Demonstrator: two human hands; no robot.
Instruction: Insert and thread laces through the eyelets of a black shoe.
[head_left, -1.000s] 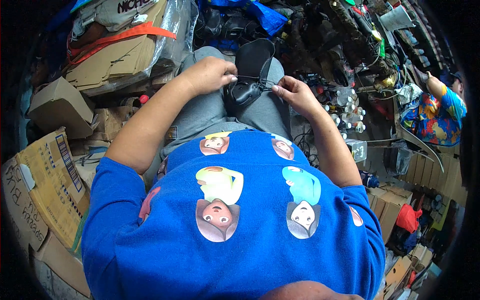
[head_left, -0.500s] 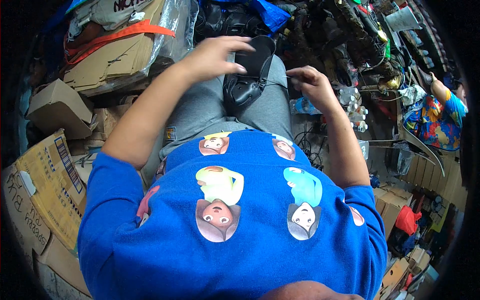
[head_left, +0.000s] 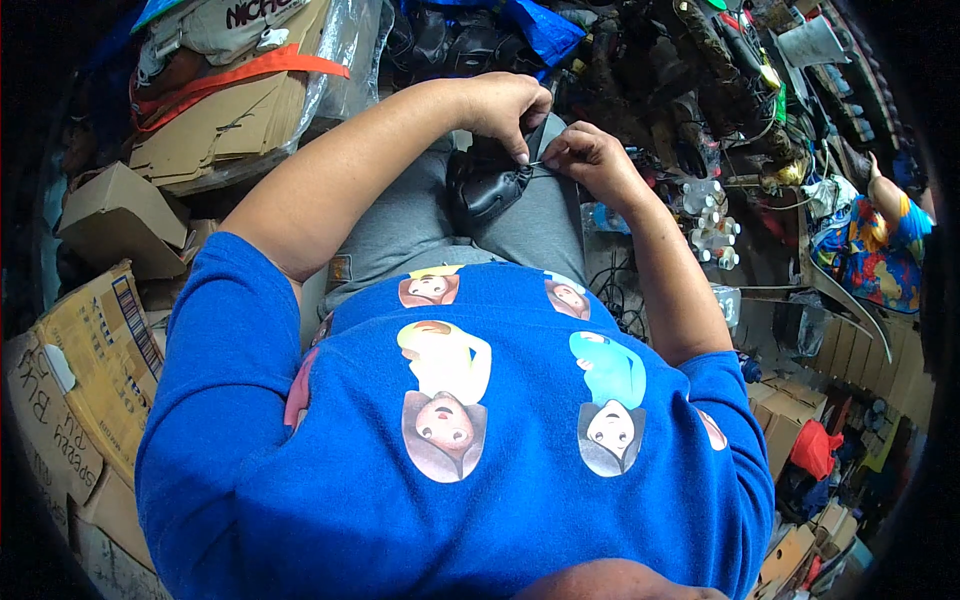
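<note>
A black shoe is laid on the lap, long axis running away from the torso, overlapped by the left hand, its grip unclear; rightward, thread is pinched by the right hand.

We see a bright blue, short-sleeved fabric shirt across the lower middle of the frame, its plain blue sleeves loose at the hems. Upside down on it we find a printed cartoon figure in pale yellow left of centre and a printed cartoon figure in light blue right of centre. Toward the upper middle we make out soft grey trousers with a small, dark, light-edged patch. Both forearms are bare.
</note>
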